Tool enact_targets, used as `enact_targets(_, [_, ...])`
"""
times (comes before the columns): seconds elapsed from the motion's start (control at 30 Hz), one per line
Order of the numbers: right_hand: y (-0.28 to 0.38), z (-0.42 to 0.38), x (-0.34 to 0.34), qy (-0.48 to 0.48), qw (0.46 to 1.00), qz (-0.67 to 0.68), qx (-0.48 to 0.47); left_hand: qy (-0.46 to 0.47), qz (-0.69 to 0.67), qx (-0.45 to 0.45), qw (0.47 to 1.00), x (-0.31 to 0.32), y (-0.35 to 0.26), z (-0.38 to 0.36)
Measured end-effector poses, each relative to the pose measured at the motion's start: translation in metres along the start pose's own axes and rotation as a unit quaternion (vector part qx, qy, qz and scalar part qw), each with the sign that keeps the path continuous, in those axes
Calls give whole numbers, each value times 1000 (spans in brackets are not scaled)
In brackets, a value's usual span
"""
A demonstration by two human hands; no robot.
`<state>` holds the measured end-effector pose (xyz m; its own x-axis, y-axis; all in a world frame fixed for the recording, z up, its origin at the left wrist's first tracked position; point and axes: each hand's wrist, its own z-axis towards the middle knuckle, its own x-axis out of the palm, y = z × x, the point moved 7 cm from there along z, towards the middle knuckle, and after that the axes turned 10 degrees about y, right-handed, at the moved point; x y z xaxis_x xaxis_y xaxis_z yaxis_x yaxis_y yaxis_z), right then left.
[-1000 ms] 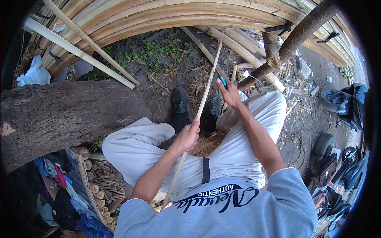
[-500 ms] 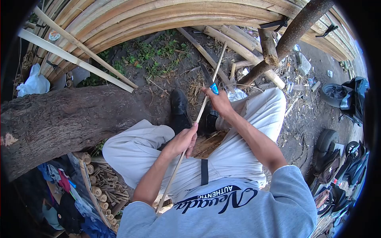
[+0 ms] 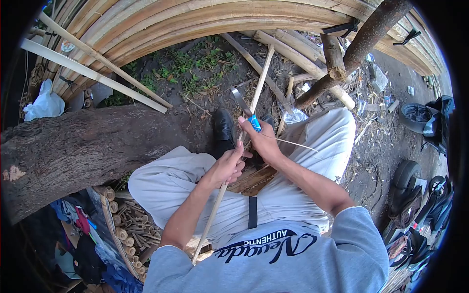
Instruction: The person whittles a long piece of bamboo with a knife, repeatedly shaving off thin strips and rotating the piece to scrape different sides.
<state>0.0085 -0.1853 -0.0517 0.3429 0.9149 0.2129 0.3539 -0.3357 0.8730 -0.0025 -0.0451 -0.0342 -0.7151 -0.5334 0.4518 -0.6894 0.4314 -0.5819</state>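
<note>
A thin pale bamboo strip point(image 3: 263, 78) runs slanting from my lap to beyond my boots. My left hand point(image 3: 225, 167) is closed around it near its middle. Just farther along, my right hand point(image 3: 261, 139) is closed on a knife point(image 3: 253, 120) with a blue handle, and its thumb lies against the strip. The knife's blade points away from me and to the left, beside the strip. A narrow curled shaving point(image 3: 298, 143) sticks out to the right of my right hand, over my trouser leg. Fingers of both hands are partly hidden.
A thick tree trunk point(image 3: 88, 151) lies to my left. Stacked long planks point(image 3: 210, 22) span the far side, with bamboo poles point(image 3: 298, 58) on the ground before them. A slanting wooden post point(image 3: 361, 49) stands at the far right. Cut bamboo pieces point(image 3: 128, 241) lie lower left.
My right hand has drawn back along the strip toward my left hand, bringing the knife closer. The knife's blade has turned and catches the light. A shaving now juts out at right.
</note>
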Motion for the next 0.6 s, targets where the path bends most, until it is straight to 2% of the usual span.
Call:
enact_targets(0.13, [1, 7, -15, 9, 998, -29, 57, -8, 0, -24, 1000, 0, 10, -4])
enact_targets(0.23, [-3, 4, -8, 11, 997, 47, 63, 37, -43, -43, 997, 1, 16, -3])
enact_targets(0.3, [-8, -1, 1, 36, 994, 65, 79, -25, -44, 0, 999, -5, 8, 0])
enact_targets(0.4, [-8, -18, 22, 73, 994, 48, 59, -36, -7, 47, 998, -8, -3, 1])
enact_targets(0.43, [-11, -21, 25, 103, 988, 82, 75, -8, 55, 42, 998, -5, -9, -5])
enact_targets(0.47, [-16, -18, 24, 104, 988, 82, 75, -10, 54, 43, 998, -7, -6, -5])
enact_targets(0.53, [-15, -10, 28, 148, 988, -29, 28, -43, 7, 0, 999, -13, 6, -3])
enact_targets(0.57, [-17, -10, 23, 148, 988, -29, 28, -43, 7, -1, 999, -12, 9, -3])
enact_targets(0.6, [4, -15, 19, 126, 982, -129, -54, -63, -8, -2, 998, -9, 8, -5])
